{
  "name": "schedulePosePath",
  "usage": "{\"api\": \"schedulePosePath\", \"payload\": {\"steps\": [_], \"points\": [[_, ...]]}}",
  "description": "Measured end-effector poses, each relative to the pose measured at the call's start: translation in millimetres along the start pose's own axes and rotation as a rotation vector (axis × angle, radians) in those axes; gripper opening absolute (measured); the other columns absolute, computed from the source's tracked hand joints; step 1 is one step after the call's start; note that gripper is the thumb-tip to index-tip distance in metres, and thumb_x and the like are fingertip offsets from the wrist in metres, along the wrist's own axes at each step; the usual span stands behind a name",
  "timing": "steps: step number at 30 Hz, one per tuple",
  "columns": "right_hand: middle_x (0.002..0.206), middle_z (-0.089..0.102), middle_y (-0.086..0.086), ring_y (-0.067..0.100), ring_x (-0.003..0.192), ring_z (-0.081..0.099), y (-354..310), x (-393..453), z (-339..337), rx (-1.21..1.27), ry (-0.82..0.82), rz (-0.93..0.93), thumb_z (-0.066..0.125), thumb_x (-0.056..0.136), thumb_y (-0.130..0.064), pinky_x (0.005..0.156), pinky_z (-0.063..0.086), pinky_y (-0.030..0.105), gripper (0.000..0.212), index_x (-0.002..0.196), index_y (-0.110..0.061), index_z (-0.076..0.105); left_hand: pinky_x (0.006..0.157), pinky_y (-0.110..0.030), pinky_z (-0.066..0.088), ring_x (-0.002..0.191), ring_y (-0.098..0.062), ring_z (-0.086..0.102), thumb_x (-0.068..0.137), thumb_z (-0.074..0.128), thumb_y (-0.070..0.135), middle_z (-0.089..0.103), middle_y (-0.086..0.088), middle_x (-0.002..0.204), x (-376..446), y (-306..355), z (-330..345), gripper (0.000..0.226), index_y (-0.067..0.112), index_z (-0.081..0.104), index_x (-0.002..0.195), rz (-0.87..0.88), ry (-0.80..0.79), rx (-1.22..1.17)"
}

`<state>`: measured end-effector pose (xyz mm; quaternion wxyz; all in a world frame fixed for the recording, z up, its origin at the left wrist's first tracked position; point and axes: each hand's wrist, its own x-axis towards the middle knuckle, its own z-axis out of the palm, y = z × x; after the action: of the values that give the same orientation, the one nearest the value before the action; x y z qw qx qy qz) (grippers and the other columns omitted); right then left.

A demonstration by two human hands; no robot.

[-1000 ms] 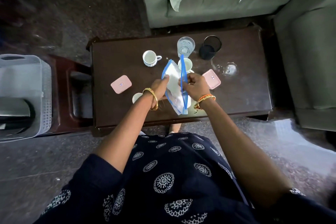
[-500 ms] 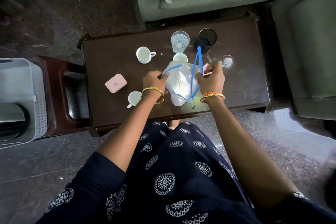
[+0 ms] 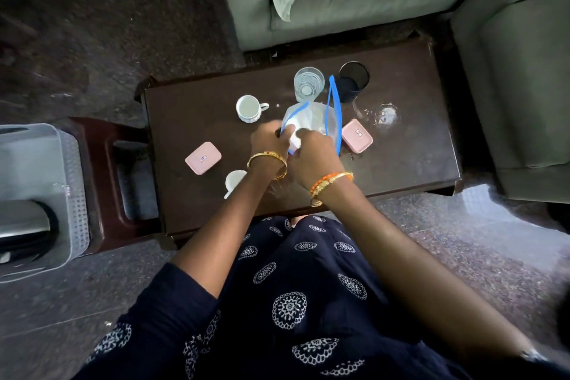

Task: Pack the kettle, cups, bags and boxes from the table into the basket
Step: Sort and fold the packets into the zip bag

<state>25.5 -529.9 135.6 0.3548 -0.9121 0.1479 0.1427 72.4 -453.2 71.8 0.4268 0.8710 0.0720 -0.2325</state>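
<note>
- I see the left hand (image 3: 268, 140) pinching the near rim of the clear blue-zip bag (image 3: 314, 120), which is over mid-table (image 3: 401, 148).
- Right hand (image 3: 311, 153) is at the bag mouth; I cannot tell its grip.
- White cup (image 3: 248, 108) and pink boxes (image 3: 203, 158) (image 3: 357, 136) rest on the table.
- Basket (image 3: 46, 194) is on the floor at left, kettle (image 3: 24, 222) inside.

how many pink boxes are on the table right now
2. One pink box lies on the table's left part, left of the hands. The other pink box lies right of the clear bag. Hands and bag could hide another.
</note>
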Motion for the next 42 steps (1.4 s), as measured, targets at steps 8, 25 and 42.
{"api": "schedulePosePath", "payload": {"steps": [8, 25, 42], "points": [[0.133, 0.042, 0.027, 0.04, 0.122, 0.044, 33.9, 45.6, 36.2, -0.032, -0.124, 0.328, 0.08, 0.069, -0.018, 0.1, 0.041, 0.043, 0.102, 0.14, 0.002, 0.01, 0.07, -0.038, 0.051, 0.079, -0.041, 0.061, 0.09, 0.057, 0.02, 0.066, -0.027, 0.086, 10.7, -11.2, -8.8, 0.027, -0.005, 0.06, 0.083, 0.058, -0.056, 0.116], [0.097, 0.058, 0.005, 0.02, 0.087, 0.053, 66.3, 34.2, 69.6, 0.29, -0.003, 0.382, 0.071, 0.077, -0.023, 0.075, 0.041, 0.028, 0.05, 0.119, -0.008, 0.048, 0.063, -0.027, 0.041, 0.066, -0.026, 0.056, 0.093, 0.051, 0.031, 0.072, -0.018, 0.081, 6.4, -29.5, -11.5, 0.03, 0.007, 0.069, 0.089, 0.083, -0.197, 0.093], [0.094, 0.06, 0.01, 0.015, 0.079, 0.055, 116.3, -33.1, -37.1, 0.795, 0.248, 0.108, 0.069, 0.073, -0.004, 0.065, 0.047, 0.021, 0.026, 0.091, -0.021, 0.06, 0.061, -0.034, 0.035, 0.084, -0.045, 0.06, 0.087, 0.047, 0.014, 0.066, -0.026, 0.088, -24.1, -8.0, 59.5, 0.021, 0.001, 0.063, 0.08, -0.087, 0.15, 0.4]]}}
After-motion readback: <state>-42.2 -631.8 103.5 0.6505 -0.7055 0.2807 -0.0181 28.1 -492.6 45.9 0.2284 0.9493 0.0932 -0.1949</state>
